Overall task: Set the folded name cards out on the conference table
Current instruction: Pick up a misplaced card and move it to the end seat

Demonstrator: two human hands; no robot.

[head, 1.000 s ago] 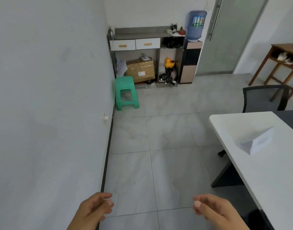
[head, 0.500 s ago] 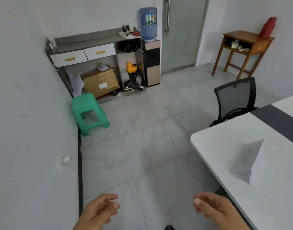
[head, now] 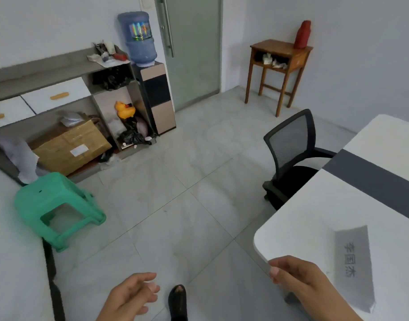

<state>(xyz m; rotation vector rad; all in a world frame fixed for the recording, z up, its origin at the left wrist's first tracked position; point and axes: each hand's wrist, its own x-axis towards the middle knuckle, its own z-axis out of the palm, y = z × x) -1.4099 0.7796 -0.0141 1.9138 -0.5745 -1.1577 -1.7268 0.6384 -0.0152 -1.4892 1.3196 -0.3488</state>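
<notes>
A folded white name card with black printed characters stands on the white conference table, near its rounded front corner at the lower right. My right hand hovers at that corner, just left of the card, fingers loosely curled and holding nothing. My left hand is over the floor at the bottom centre, fingers apart and empty. A dark grey band crosses the tabletop further back.
A black mesh office chair stands by the table's far side. A green plastic stool sits near the left wall. Shelf unit with cardboard box, water dispenser, glass door and wooden side table line the back. My shoe shows below.
The view has swung right and moved closer to the table. The name card now lies next to my right hand. Both hands stay empty.
</notes>
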